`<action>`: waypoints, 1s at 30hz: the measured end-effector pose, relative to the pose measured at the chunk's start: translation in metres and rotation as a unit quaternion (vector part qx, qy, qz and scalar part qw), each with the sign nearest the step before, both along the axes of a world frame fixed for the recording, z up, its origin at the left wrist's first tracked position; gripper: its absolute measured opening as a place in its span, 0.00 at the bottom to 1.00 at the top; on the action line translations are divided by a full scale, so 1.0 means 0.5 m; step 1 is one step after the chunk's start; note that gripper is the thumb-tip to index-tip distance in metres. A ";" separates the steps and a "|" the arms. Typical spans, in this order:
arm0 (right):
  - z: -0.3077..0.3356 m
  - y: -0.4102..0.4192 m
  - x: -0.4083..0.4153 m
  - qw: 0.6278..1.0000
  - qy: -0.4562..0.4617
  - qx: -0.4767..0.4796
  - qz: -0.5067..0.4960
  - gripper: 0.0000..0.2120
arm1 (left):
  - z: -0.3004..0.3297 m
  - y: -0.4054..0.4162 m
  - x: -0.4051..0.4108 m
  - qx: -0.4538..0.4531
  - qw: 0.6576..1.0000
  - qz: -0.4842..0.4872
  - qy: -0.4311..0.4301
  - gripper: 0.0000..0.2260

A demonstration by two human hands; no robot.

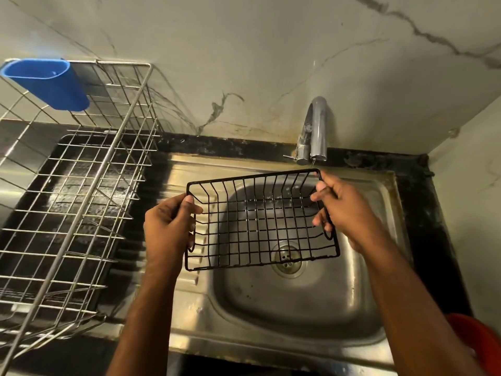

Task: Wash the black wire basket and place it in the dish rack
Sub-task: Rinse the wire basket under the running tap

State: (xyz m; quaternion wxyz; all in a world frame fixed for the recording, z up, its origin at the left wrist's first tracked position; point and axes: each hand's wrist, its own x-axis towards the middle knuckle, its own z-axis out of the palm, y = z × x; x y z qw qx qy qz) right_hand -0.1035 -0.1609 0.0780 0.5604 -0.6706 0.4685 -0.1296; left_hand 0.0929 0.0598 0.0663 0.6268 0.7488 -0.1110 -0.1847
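Basket: while held over the sink (374, 191), the black wire basket (260, 221) is gripped by both hands.
Left hand (169, 229): curled round the 9 o'clock edge.
Right hand (344, 210): curled round the 3 o'clock edge.
Dish rack (73, 185): at 9 o'clock.

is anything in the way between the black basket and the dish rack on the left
Nothing visible does. Both hands hold the black wire basket over the sink; the dish rack stands open-topped to its left, with only a blue cup on its far rim.

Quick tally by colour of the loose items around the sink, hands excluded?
Black: 1, the black wire basket held over the sink
Silver: 1, the dish rack
Blue: 1, the blue cutlery holder on the rack
Red: 1, a red object at the right edge, kind unclear
Total: 4
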 end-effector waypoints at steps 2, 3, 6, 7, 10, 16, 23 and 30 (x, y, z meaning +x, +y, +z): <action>0.001 0.004 0.004 1.000 -0.006 0.000 0.008 0.21 | 0.001 0.006 0.003 0.002 1.000 0.004 0.001 0.11; 0.000 0.005 0.006 1.000 -0.011 0.000 0.011 0.22 | 0.002 0.008 0.004 0.004 1.000 0.006 0.002 0.12; 0.001 0.010 0.014 1.000 -0.016 -0.001 0.021 0.22 | 0.002 0.019 0.005 0.007 1.000 0.022 0.003 0.10; 0.001 0.010 0.015 1.000 -0.014 -0.001 0.022 0.22 | 0.002 0.021 0.004 0.007 1.000 0.024 0.003 0.08; 0.004 0.014 0.017 0.999 -0.014 -0.004 0.030 0.22 | 0.005 0.032 0.001 0.005 1.000 0.025 0.004 0.07; -0.007 0.010 0.035 0.999 -0.019 -0.036 0.026 0.20 | 0.014 0.047 -0.008 -0.017 1.000 0.015 0.010 0.06; -0.015 0.010 0.051 0.998 -0.058 -0.033 -0.001 0.17 | 0.017 0.063 -0.023 -0.016 0.999 0.031 0.008 0.06; -0.012 0.013 0.051 0.995 -0.090 -0.020 -0.040 0.15 | 0.018 0.071 -0.050 -0.017 0.999 0.034 0.022 0.06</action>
